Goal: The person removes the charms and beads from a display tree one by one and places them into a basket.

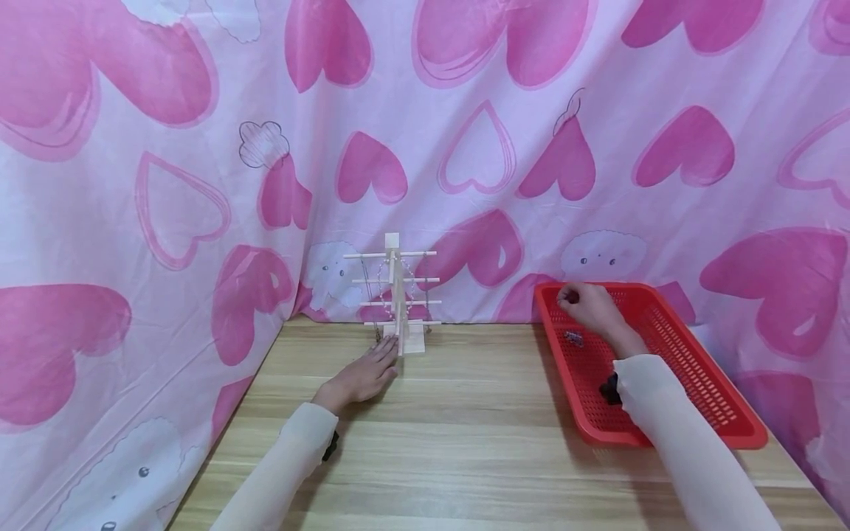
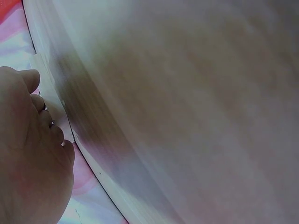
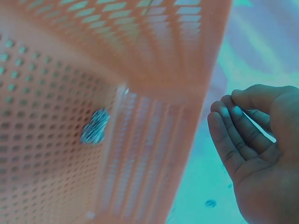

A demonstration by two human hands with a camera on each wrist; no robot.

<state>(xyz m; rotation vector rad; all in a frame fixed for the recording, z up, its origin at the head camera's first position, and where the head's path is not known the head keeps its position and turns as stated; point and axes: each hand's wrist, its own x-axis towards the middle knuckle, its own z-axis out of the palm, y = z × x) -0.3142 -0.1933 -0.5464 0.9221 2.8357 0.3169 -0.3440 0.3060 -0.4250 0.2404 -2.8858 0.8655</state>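
Note:
A pale wooden jewelry stand (image 1: 398, 287) with several crossbars stands upright near the back of the table. Beaded loops (image 1: 412, 284) and thin dark chains hang from its bars. My left hand (image 1: 358, 376) lies with straight fingers at the left part of the stand's base; the left wrist view shows the palm side. Over the far left end of a red plastic basket (image 1: 561, 369) is my right hand (image 1: 598, 313), fingers loosely bent toward the thumb, with nothing visible between them. On the basket's floor sits a small silvery bundle (image 3: 96, 126), beneath the right hand.
The wood-grain table (image 1: 451, 428) stretches between the stand and the basket. A pink heart-patterned curtain (image 1: 465, 147) closes off the back and left. The basket's raised, slotted walls surround the silvery bundle.

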